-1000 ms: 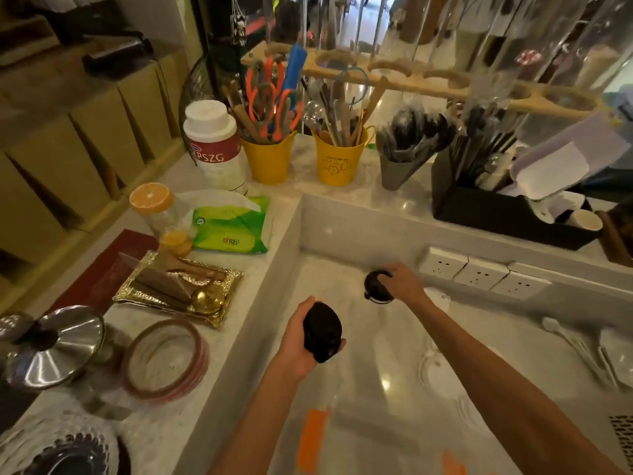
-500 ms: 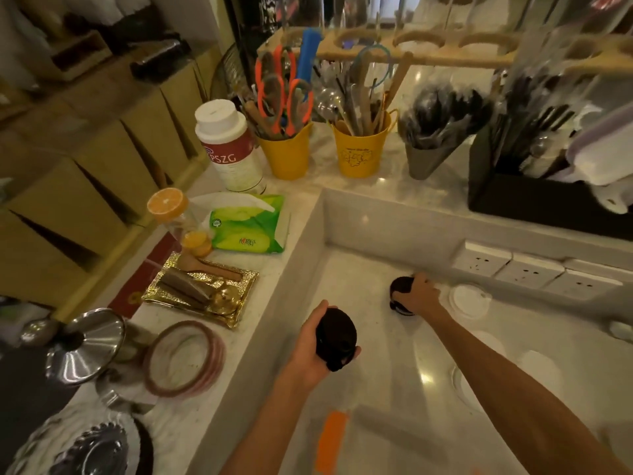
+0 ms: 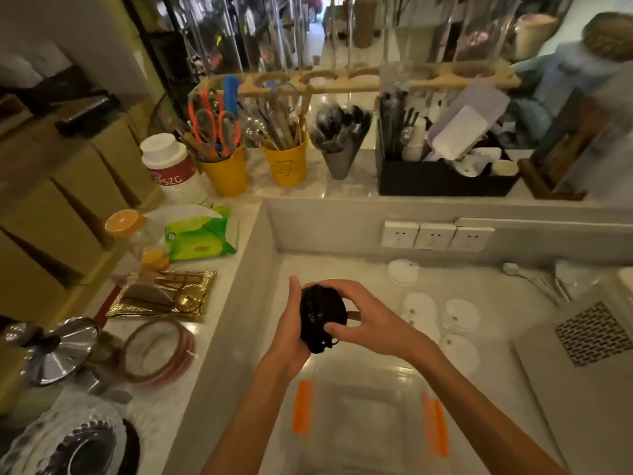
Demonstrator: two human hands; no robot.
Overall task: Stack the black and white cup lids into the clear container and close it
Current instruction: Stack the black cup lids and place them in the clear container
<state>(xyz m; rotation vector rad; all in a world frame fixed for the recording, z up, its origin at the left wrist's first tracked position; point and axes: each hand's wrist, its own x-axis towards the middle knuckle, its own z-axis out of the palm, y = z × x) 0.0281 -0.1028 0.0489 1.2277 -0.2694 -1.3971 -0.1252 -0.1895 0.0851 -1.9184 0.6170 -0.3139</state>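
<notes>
Fingers first: the right hand (image 3: 368, 323) has its fingertips curled over the near face of a small stack of round black plastic cup lids (image 3: 322, 318), thumb across the top edge, pressing the stack sideways into the left hand (image 3: 291, 329). The left palm cups the stack's other face, with the thumb upright behind it. So both hands are clamped on the same bunch, which hangs in the air over the recessed grey marble counter (image 3: 496, 303), not resting on anything.

Just below the wrists sits the clear rectangular plastic container with orange side clips (image 3: 356, 419). It's open, and as far as I can tell nothing is in it yet, though glare and see-through walls make that hard to call. I can't pick out its cover for sure.

Off to the right, the round white plastic cup lids (image 3: 459, 315) lie loose on the counter, several spread flat and one nearer the wall sockets (image 3: 435, 236).

So my read: the blacks look gathered, but nothing is packed. Left to do: drop this stack in, collect the whites, then close it up.
</notes>
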